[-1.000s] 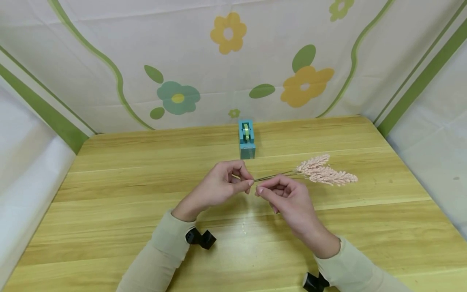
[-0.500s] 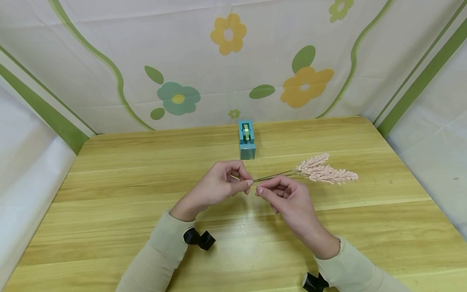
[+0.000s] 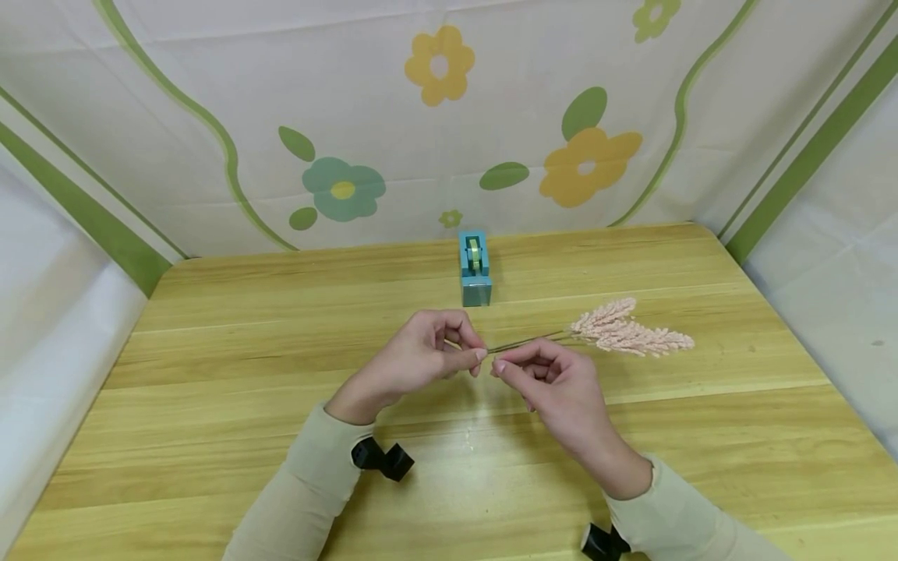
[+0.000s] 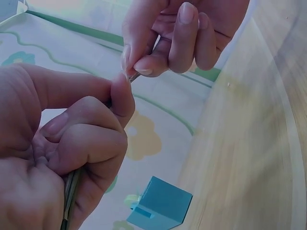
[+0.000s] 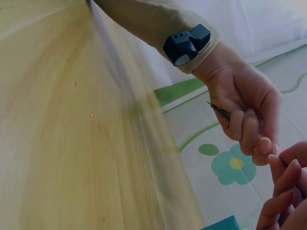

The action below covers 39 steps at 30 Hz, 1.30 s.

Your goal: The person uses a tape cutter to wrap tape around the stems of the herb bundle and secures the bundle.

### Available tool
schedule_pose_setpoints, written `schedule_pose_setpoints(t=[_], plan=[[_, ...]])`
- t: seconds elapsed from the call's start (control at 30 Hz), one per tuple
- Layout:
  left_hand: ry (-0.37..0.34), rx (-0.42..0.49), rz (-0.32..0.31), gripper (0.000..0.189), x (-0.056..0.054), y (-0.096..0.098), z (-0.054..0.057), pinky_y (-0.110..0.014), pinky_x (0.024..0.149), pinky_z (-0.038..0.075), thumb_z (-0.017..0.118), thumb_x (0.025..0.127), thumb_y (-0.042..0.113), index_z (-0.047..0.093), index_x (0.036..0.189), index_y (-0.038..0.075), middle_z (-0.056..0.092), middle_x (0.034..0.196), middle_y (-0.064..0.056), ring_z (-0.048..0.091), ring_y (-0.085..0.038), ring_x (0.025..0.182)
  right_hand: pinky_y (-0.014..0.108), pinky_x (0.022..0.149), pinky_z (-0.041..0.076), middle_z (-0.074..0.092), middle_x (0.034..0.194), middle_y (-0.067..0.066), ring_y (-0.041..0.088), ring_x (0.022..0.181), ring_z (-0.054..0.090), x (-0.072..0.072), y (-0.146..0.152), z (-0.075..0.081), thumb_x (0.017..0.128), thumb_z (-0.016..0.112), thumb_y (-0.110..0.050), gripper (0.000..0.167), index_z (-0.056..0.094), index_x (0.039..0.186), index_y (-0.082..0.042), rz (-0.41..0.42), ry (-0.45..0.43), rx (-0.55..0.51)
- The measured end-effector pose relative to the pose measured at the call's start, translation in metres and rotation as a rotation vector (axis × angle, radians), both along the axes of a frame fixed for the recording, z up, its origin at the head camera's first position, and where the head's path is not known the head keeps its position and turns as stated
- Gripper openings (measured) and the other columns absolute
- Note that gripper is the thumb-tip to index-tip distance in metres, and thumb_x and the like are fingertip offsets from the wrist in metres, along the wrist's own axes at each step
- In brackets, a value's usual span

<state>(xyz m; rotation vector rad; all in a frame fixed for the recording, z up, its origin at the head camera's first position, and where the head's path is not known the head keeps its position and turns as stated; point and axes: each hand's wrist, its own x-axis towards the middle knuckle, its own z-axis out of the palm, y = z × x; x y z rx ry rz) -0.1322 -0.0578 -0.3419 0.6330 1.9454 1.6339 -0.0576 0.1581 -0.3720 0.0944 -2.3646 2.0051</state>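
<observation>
Pale pink artificial flower sprays (image 3: 631,331) extend to the right on thin dark stems (image 3: 526,341). My left hand (image 3: 428,354) grips the stems; their lower ends (image 4: 71,196) stick out past the curled fingers in the left wrist view. Close beside its fingertips, my right hand (image 3: 554,386) has thumb and forefinger pinched together. A tiny shiny bit that looks like clear tape (image 4: 130,76) shows at the meeting fingertips; most of it is hidden. Beyond the hands stands a blue tape dispenser (image 3: 475,269) holding a yellowish-green roll.
The wooden table (image 3: 231,335) spreads around the hands, with a white flower-printed cloth (image 3: 231,47) hanging behind its back edge. Black wrist cameras (image 3: 382,458) sit on the beige sleeves (image 3: 302,491).
Both hands stay almost in place. The flower heads have tilted slightly down and shifted a little to the right.
</observation>
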Motion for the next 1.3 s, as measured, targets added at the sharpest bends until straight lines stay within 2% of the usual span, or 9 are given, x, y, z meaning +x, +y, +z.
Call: schedule_pose_setpoints(t=[0.2,0.33,0.43,0.57,0.77,1.0,1.3], plan=[[-0.020,-0.004,-0.022,0.004,0.0006,0.0003,0.0015,-0.023,0.053,0.033,0.069,0.102,0.005,0.070,0.100,0.001,0.073,0.086,-0.011,0.038,-0.014,0.054,0.026,0.042,0.040,0.080,0.083,-0.004,0.006,0.051,0.045,0.0007,0.0000,0.0001,0.097,0.081,-0.012,0.009,0.079,0.103,-0.006,-0.011,0.000,0.007],[-0.031,-0.002,-0.040,0.005,0.0008,0.0003,0.0019,-0.023,0.053,0.033,0.069,0.102,0.003,0.069,0.101,-0.001,0.073,0.084,-0.007,0.039,-0.013,0.055,0.026,0.042,0.038,0.071,0.070,-0.005,0.006,0.050,0.044,0.0016,-0.0006,-0.0001,0.096,0.082,-0.012,0.010,0.080,0.103,-0.005,-0.018,-0.003,0.006],[-0.041,0.002,-0.046,0.004,0.0014,0.0002,0.0030,-0.023,0.053,0.033,0.068,0.102,0.003,0.069,0.101,-0.001,0.073,0.085,-0.011,0.037,-0.013,0.054,0.026,0.042,0.037,0.065,0.063,-0.005,0.005,0.049,0.043,0.0023,-0.0014,-0.0002,0.096,0.083,-0.011,0.010,0.081,0.103,-0.005,-0.025,0.002,-0.003],[-0.052,0.007,-0.046,0.004,0.0022,0.0002,0.0042,-0.023,0.053,0.032,0.068,0.102,0.003,0.070,0.101,-0.001,0.073,0.086,-0.016,0.036,-0.014,0.054,0.025,0.042,0.037,0.066,0.064,-0.005,0.005,0.049,0.043,0.0029,-0.0023,-0.0007,0.095,0.084,-0.011,0.009,0.081,0.101,-0.005,-0.041,0.018,-0.002],[-0.065,0.001,-0.029,0.004,0.0028,0.0007,0.0052,-0.023,0.053,0.032,0.069,0.102,0.004,0.070,0.101,0.000,0.073,0.084,-0.005,0.036,-0.013,0.054,0.025,0.042,0.036,0.066,0.064,-0.004,0.005,0.049,0.043,0.0033,-0.0036,-0.0013,0.093,0.086,-0.012,0.007,0.083,0.098,-0.008,-0.080,0.042,0.028],[-0.096,0.002,-0.009,0.007,0.0012,0.0002,0.0019,-0.023,0.053,0.031,0.070,0.102,0.005,0.068,0.101,-0.002,0.073,0.084,-0.005,0.036,-0.014,0.056,0.024,0.041,0.033,0.060,0.057,-0.003,0.005,0.047,0.041,0.0031,-0.0050,-0.0029,0.092,0.087,-0.013,0.005,0.084,0.095,-0.011,-0.115,0.056,0.079],[-0.116,-0.009,0.004,0.007,0.0023,0.0004,0.0033,-0.024,0.054,0.032,0.070,0.102,0.006,0.069,0.102,-0.001,0.074,0.084,-0.004,0.037,-0.014,0.056,0.022,0.038,0.029,0.057,0.053,0.009,0.005,0.043,0.039,0.0040,-0.0076,-0.0055,0.091,0.088,-0.016,0.004,0.085,0.093,-0.014,-0.170,0.096,0.103]])
